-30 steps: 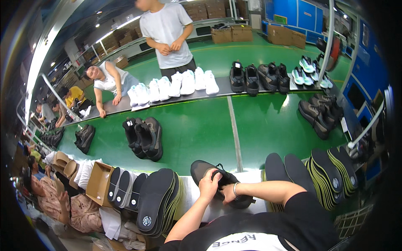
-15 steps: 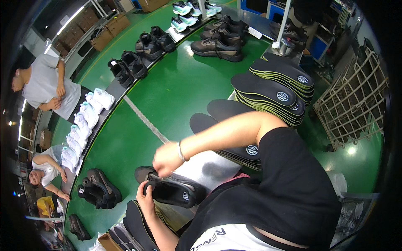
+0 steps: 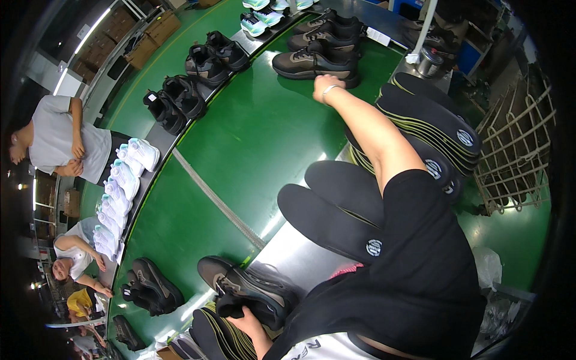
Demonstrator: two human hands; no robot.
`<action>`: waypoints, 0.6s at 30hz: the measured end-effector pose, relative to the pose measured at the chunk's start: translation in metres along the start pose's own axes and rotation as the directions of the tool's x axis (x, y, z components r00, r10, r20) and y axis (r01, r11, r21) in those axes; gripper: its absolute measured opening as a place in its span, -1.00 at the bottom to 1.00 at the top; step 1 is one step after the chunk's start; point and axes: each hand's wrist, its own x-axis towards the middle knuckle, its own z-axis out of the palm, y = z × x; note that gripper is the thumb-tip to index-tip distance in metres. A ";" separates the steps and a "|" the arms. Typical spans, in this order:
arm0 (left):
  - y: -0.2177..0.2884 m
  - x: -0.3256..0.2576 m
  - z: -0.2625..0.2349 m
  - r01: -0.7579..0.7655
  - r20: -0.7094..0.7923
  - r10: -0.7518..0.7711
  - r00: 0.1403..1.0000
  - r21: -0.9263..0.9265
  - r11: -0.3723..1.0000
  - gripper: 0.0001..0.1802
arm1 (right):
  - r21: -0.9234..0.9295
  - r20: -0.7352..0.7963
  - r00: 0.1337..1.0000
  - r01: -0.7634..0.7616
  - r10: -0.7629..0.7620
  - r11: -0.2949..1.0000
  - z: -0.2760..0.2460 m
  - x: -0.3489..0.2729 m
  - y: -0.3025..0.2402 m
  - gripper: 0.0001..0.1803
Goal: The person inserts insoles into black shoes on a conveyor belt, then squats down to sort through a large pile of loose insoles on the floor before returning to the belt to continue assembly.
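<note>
In front of me a dark grey-brown sneaker [image 3: 240,285] lies tilted on the metal work surface. My left hand [image 3: 251,327] grips it at the dark opening by the heel, thumb on the collar. My right arm stretches far forward. At its end my right hand [image 3: 330,87], fingers curled, is against the lower side of the nearest brown-and-black sneaker [image 3: 309,62] in a far group. Its fingertips are hidden, so whether it grips that shoe is unclear. Black insoles [image 3: 327,216] lie under and beside my right arm.
Taller stacks of black insoles [image 3: 426,120] with yellow-green edges stand at right; more insoles [image 3: 213,336] lie near my left hand. A metal strip [image 3: 219,201] crosses the green surface. Black sneakers [image 3: 180,99] and white sneakers [image 3: 120,186] line the left ledge. Two people stand beyond it.
My right hand has moved from beside the near sneaker out to the far sneakers. My left hand has shifted slightly toward me, still at the near sneaker's heel end.
</note>
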 end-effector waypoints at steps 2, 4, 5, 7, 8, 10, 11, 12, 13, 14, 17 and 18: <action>-0.013 0.005 0.004 -0.008 -0.033 0.008 0.999 0.015 1.000 -0.32 | 0.057 -0.081 0.995 -0.055 0.060 0.997 0.009 0.022 0.022 -0.51; -0.007 -0.003 0.010 0.016 -0.175 -0.006 0.984 0.056 0.998 -0.45 | 0.030 -0.172 0.978 -0.113 0.116 0.993 0.018 0.041 0.030 -0.50; -0.028 -0.003 0.008 0.007 -0.176 0.002 0.984 0.046 0.999 -0.47 | 0.016 -0.193 0.975 -0.110 0.112 0.994 0.022 0.050 0.030 -0.48; -0.059 -0.006 0.001 -0.007 -0.160 0.016 0.987 0.056 0.998 -0.46 | -0.001 -0.265 0.960 -0.098 0.095 0.995 0.027 0.064 0.038 -0.50; -0.064 -0.003 0.002 -0.004 -0.125 0.012 0.992 0.070 0.998 -0.45 | -0.036 -0.326 0.942 -0.103 0.086 0.994 0.035 0.072 0.048 -0.51; -0.070 0.000 0.004 0.004 -0.073 0.004 0.997 0.100 0.995 -0.41 | -0.202 -0.417 0.909 -0.099 0.006 0.974 0.053 0.085 0.066 -0.56; -0.073 0.000 0.004 0.005 -0.052 0.000 0.999 0.110 0.994 -0.39 | -0.342 -0.403 0.914 -0.103 -0.046 0.934 0.056 0.094 0.072 -0.59; -0.074 0.000 0.003 0.010 -0.034 -0.006 0.999 0.118 0.993 -0.37 | -0.477 -0.380 0.919 -0.098 -0.105 0.873 0.056 0.099 0.070 -0.61; -0.078 -0.002 0.002 0.012 -0.019 -0.009 1.000 0.126 0.992 -0.35 | -0.538 -0.414 0.894 -0.090 -0.170 0.838 0.055 0.101 0.064 -0.68; -0.083 -0.003 -0.002 0.012 -0.009 -0.011 1.000 0.133 0.991 -0.33 | -0.455 -0.482 0.861 -0.089 -0.161 0.886 0.057 0.106 0.057 -0.74; -0.070 -0.001 0.005 0.043 -0.163 -0.025 0.986 0.107 0.993 -0.42 | -0.563 -0.471 0.830 -0.024 -0.297 0.826 0.054 0.112 0.042 -0.79; -0.052 0.001 0.016 0.060 -0.281 -0.037 0.959 0.074 0.995 -0.53 | -0.497 -0.483 0.822 0.026 -0.301 0.867 0.048 0.104 0.038 -0.79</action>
